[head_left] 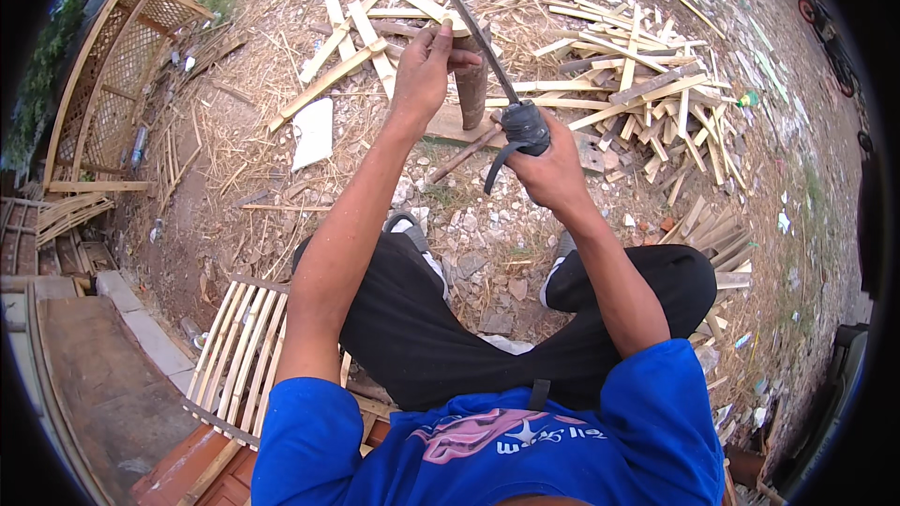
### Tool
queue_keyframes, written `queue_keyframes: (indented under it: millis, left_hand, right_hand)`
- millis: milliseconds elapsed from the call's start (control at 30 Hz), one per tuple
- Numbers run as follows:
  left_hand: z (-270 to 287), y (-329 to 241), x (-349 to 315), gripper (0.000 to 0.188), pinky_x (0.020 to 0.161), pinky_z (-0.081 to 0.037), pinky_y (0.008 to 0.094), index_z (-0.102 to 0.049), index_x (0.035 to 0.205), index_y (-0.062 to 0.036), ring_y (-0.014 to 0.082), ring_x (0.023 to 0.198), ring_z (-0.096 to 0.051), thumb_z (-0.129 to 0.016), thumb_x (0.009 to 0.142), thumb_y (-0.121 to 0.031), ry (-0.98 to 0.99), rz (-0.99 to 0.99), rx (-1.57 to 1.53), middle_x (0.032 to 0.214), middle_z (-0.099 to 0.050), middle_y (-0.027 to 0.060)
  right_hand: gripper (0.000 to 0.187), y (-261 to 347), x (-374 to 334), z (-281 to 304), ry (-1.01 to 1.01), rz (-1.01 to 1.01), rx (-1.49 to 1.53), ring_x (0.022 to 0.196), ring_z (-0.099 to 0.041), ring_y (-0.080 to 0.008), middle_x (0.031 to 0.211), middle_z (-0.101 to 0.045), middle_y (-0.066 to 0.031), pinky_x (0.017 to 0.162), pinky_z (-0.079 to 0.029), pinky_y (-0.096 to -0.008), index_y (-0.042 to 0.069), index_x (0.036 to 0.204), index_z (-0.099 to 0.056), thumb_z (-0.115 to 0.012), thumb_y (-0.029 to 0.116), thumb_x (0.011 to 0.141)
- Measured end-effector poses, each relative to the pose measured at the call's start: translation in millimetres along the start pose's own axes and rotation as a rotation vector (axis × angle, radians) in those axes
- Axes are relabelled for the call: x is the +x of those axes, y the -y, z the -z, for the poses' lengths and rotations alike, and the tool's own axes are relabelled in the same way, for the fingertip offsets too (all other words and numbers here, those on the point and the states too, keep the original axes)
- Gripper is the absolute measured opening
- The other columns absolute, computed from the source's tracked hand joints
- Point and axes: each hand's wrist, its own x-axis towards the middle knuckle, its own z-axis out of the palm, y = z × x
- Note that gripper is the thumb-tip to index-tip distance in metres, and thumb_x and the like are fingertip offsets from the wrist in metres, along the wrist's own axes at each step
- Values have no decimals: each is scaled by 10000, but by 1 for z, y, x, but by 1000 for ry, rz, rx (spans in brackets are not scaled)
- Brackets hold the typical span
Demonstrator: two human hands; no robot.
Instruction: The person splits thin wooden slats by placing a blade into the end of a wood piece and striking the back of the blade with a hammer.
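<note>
In my right hand (553, 164) is a long machete (472, 26), gripped by its handle, which is wrapped in black and has a loose black strap hanging off it. The blade points up and to the left, away from me. My left hand (424, 80) is closed at the upper end of a brown, bark-covered piece of wood (472, 94), with thumb and fingers around its pale top. This piece stands roughly upright, close beside the blade. Its lower end is by a flat wooden block (450, 124) on the ground; whether they touch I cannot tell.
Pale split sticks (647, 84) lie in a big heap at the right, more (347, 47) at the left. A white flat scrap (313, 134) rests on stony, straw-strewn ground. Beside my left arm is a slatted wooden rack (239, 347). A lattice panel (103, 84) stands far left.
</note>
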Motion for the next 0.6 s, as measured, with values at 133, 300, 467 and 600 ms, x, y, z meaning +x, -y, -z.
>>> queue_keyframes:
  millis: [133, 300, 467, 600]
  left_hand:
    - [-3, 0, 0, 467, 767, -516, 266, -561, 1073, 16, 141, 802, -668, -418, 1035, -428, 1, 2, -3, 831, -705, 113]
    - [-2, 2, 0, 464, 772, -519, 270, -560, 1069, 17, 154, 823, -680, -415, 1036, -423, -3, -6, -1, 831, -705, 113]
    - [-2, 2, 1, 466, 781, -515, 276, -565, 1071, 17, 158, 805, -668, -456, 1019, -433, 4, 5, -39, 857, -704, 116]
    - [8, 11, 3, 464, 873, -517, 332, -572, 1159, 15, 202, 944, -657, -605, 950, -397, 38, -61, 300, 1071, -670, 154]
  right_hand:
    - [319, -12, 2, -3, -30, 39, 27, 744, -592, -149, 832, -655, -87, 712, -477, -305, 14, 987, -637, -718, 142, 707]
    - [322, -9, 2, -4, -36, 15, 12, 756, -603, -158, 847, -662, -90, 725, -481, -308, 22, 990, -640, -721, 137, 701]
    - [314, -9, 3, -4, -28, -6, 25, 757, -606, -160, 854, -665, -91, 724, -481, -311, 25, 991, -640, -707, 121, 699]
    - [301, -11, 4, 0, -48, -8, 6, 747, -596, -153, 840, -657, -85, 712, -477, -307, 25, 984, -635, -694, 98, 699]
